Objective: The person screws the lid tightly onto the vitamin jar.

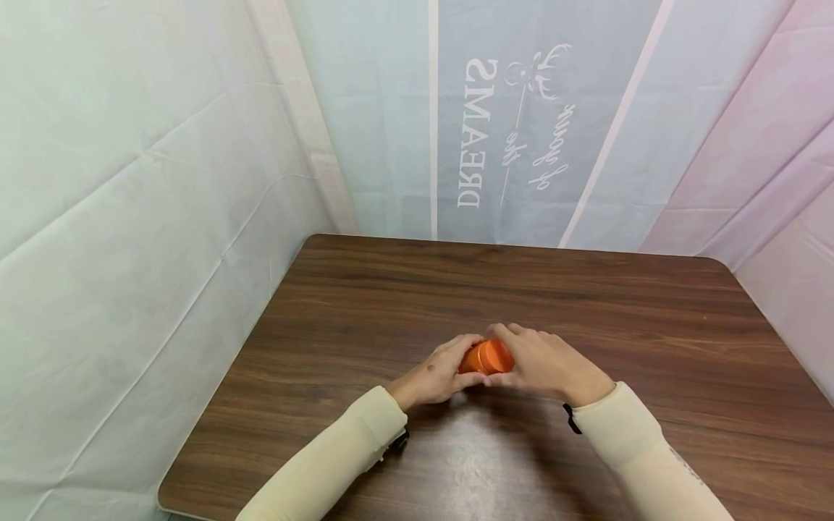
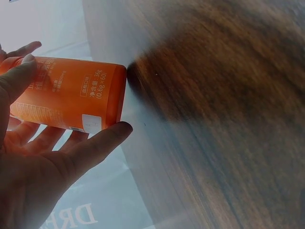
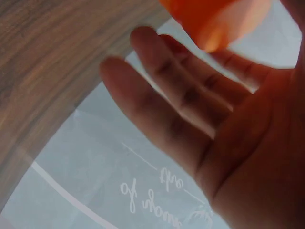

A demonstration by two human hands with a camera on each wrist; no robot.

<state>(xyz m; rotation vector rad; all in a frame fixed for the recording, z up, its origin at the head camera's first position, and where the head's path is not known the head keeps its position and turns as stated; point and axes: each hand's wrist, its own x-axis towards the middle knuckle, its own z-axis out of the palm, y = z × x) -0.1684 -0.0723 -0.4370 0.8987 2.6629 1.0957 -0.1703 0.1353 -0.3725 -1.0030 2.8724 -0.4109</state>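
An orange bottle [image 2: 71, 90] with white print and a small white label patch is tilted on its side over the table. My left hand [image 1: 438, 370] holds it, the thumb [image 2: 21, 76] on one side and the fingers along the other, with the forefinger reaching to the base. At the cap end [image 1: 496, 356], my right hand [image 1: 544, 362] curves loosely around with a gap between thumb and fingers. In the right wrist view its fingers [image 3: 162, 105] are extended and spread beside the blurred orange surface. The cap is partly hidden by the hands.
Both hands are above a dark brown wood-grain table [image 1: 365, 289] with rounded corners. Behind it hangs a pale blue and pink cloth [image 1: 391, 130] with mirrored lettering. A white cloth wall [image 1: 163, 217] runs along the left side.
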